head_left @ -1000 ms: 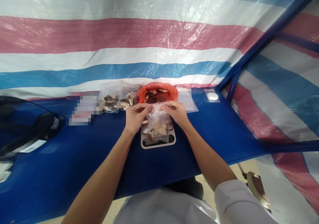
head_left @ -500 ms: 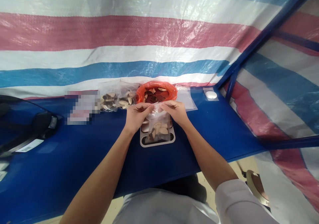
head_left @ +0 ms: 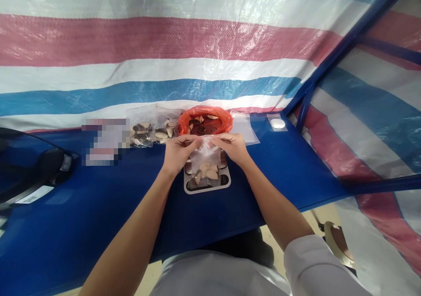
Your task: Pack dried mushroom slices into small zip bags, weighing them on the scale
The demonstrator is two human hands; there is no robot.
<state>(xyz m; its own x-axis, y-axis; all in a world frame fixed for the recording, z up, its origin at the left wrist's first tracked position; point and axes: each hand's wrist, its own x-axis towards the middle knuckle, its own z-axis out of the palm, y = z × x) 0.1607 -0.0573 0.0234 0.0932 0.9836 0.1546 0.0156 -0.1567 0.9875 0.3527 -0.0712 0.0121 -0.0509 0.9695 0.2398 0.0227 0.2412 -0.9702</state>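
A clear zip bag [head_left: 205, 158] with several pale and dark slices in its bottom hangs between my hands. My left hand [head_left: 179, 152] pinches the left part of its top edge, and my right hand [head_left: 232, 147] pinches the right part, thumbs close together. Beneath the bag is a white kitchen scale [head_left: 226, 187], its display partly covered. Just beyond my fingers stands an open red plastic bag [head_left: 226, 119] with more slices inside. Whether the zip is closed along its whole length, I cannot tell.
Two filled clear bags [head_left: 142, 133] lie left of the red bag, beside a blurred-out packet [head_left: 107, 142]. Flat clear bags [head_left: 245, 127] lie to the right, then a white round object [head_left: 277, 124]. A black strapped item [head_left: 54, 166] sits on the blue table [head_left: 279, 169] at left.
The bag between my hands has swung slightly left, showing more of the scale's display on the right. Both hands keep their pinch on its top edge.
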